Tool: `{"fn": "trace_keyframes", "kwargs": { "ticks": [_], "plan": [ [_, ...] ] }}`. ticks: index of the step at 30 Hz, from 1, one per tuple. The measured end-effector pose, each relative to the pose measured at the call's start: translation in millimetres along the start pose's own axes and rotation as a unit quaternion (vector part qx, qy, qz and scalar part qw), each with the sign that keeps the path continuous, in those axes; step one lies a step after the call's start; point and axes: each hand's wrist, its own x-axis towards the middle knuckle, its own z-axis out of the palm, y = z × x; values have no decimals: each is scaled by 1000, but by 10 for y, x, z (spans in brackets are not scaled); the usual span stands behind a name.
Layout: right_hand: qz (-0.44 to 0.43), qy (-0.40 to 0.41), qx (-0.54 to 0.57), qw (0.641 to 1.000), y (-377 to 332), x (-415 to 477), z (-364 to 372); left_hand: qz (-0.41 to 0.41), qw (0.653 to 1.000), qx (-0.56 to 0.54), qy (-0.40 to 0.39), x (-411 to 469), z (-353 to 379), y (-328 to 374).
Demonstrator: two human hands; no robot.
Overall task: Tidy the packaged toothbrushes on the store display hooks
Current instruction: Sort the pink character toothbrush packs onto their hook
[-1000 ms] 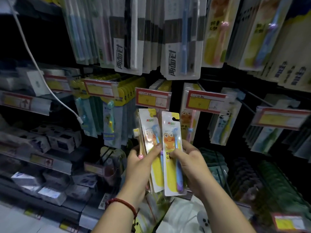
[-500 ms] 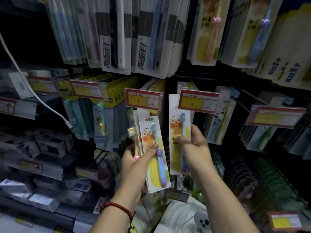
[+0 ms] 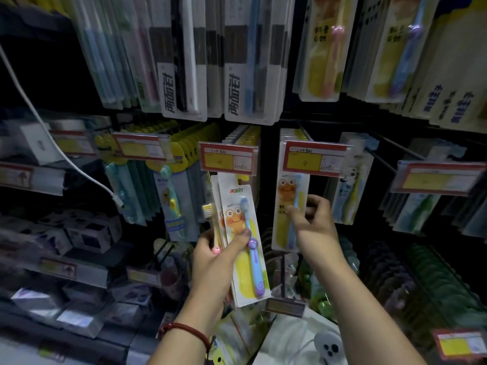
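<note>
Store display of hooks (image 3: 305,133) hung with packaged toothbrushes, seen from the head camera; both forearms reach up and forward from the lower edge. Above the hands, two red-and-yellow price tags (image 3: 228,159) front adjacent hooks, and long white toothbrush packs (image 3: 247,75) hang in the row higher still. Left hand (image 3: 218,256), arm bent and rising from lower centre, a red cord bracelet (image 3: 187,330) at the wrist: closed on a small stack of frog-print toothbrush packs (image 3: 243,241), thumb pressed across the front card over the blue brush handle, fingers behind; the stack stands nearly upright, its top just under the left price tag. Right hand (image 3: 313,219), arm extended up and slightly inward: fingers curled in a narrow pinch at the right edge of a single frog-print pack (image 3: 287,214), which hangs from the hook behind the right price tag; whether the fingertips grip the card or only touch it cannot be told. The two hands are apart, the hanging pack between them
</note>
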Motion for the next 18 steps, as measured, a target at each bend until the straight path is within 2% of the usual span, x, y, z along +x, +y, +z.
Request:
{"fn": "trace_keyframes", "kwargs": {
  "ticks": [2, 4, 6, 8, 10, 12, 18],
  "plan": [
    [-43, 26, -128, 990, 48, -54, -26, -1, 1000, -2, 0, -11, -1, 2],
    [-106, 57, -168, 978, 51, -168, -40, -1, 1000, -4, 0, -19, -1, 6],
    [-145, 41, -84, 985, 20, -272, -15, 0, 1000, -6, -1, -29, 2, 16],
    [-121, -63, -11, 991, 1, -376, 61, 3, 1000, -15, 1, -42, 5, 18],
    [-75, -174, -6, 982, 31, -433, 115, 6, 1000, -28, 3, -62, 14, 14],
    [-46, -229, -2, 972, 90, -470, 142, 6, 999, -32, 7, -84, 20, 9],
    [-27, -183, 34, 982, 123, -464, 161, 10, 999, -38, 20, -105, -22, 36]
  ]
}}
